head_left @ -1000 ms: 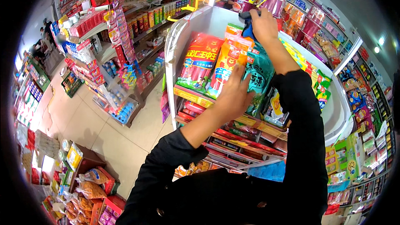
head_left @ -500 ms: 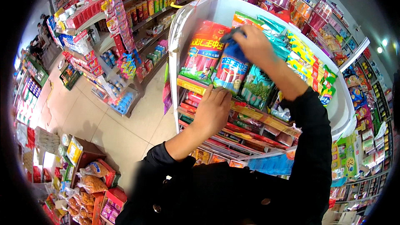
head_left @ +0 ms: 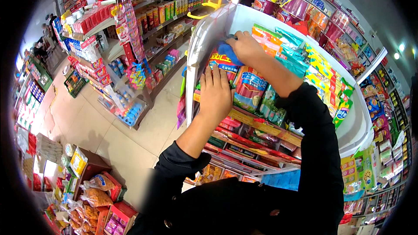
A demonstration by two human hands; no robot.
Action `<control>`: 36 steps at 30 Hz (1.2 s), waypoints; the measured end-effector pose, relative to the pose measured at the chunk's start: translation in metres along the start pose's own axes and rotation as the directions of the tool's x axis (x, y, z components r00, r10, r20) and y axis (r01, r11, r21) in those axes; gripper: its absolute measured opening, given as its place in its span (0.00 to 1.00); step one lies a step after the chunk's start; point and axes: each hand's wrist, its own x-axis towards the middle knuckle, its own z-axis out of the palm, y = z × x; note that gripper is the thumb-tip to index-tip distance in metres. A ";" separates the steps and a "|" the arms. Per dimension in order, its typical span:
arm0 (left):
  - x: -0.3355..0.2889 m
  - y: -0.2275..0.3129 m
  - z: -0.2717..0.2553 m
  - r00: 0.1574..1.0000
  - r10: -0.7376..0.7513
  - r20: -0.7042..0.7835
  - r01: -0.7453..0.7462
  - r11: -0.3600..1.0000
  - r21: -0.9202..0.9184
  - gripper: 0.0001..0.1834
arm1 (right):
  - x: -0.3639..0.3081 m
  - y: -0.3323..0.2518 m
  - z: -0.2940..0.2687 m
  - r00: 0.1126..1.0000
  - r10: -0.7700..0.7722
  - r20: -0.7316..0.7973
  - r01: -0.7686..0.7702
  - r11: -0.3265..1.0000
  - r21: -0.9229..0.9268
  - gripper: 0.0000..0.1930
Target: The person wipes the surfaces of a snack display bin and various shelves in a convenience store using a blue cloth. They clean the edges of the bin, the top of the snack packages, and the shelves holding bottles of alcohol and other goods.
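Observation:
My right hand [head_left: 249,48] is closed on a blue cloth [head_left: 230,53], which lies against the top of a red sausage bag [head_left: 222,66] at the left end of a white display rack [head_left: 261,11]. On the lower front of that bag rests my left hand [head_left: 215,93], its fingers stretched upward and gripping nothing; it covers much of the bag. Just right of it stands a second sausage bag [head_left: 250,89], blue on top and red below. A dark green bag [head_left: 271,104] comes after it, partly behind my right forearm.
Yellow and green snack bags [head_left: 324,82] fill the rack's right part. A yellow-striped shelf edge [head_left: 261,126] runs below the bags, with more packets on lower tiers. Left of the aisle floor [head_left: 130,148] is a stocked shelf [head_left: 102,56]. Boxes and bagged snacks [head_left: 98,196] stand at lower left.
My right hand has moved the blue cloth left, from the blue-topped bag to the red bag. My left hand has gone from the shelf edge up onto the red bag, fingers now straightened.

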 end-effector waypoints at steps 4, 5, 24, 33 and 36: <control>0.005 -0.001 0.002 1.000 0.028 -0.005 -0.028 0.999 -0.021 0.32 | 0.033 0.020 0.017 0.908 0.224 0.353 -0.178 0.971 -0.160 0.12; 0.006 -0.003 0.002 0.999 0.031 -0.010 -0.031 0.999 -0.019 0.32 | 0.040 0.018 0.023 0.881 0.257 0.397 -0.184 0.960 -0.212 0.12; -0.004 0.021 -0.061 0.962 -0.230 -0.147 0.023 0.606 -0.795 0.39 | -0.024 -0.050 -0.095 0.959 0.238 0.156 -0.283 0.750 0.598 0.21; -0.010 0.011 -0.046 0.970 -0.129 -0.205 -0.055 0.705 -0.707 0.35 | 0.048 0.049 -0.008 0.785 0.356 0.507 -0.523 0.820 0.234 0.26; -0.016 -0.008 -0.040 0.986 -0.120 -0.113 0.021 0.773 -0.634 0.35 | 0.080 0.035 -0.004 0.637 0.280 0.718 -0.676 0.650 0.347 0.23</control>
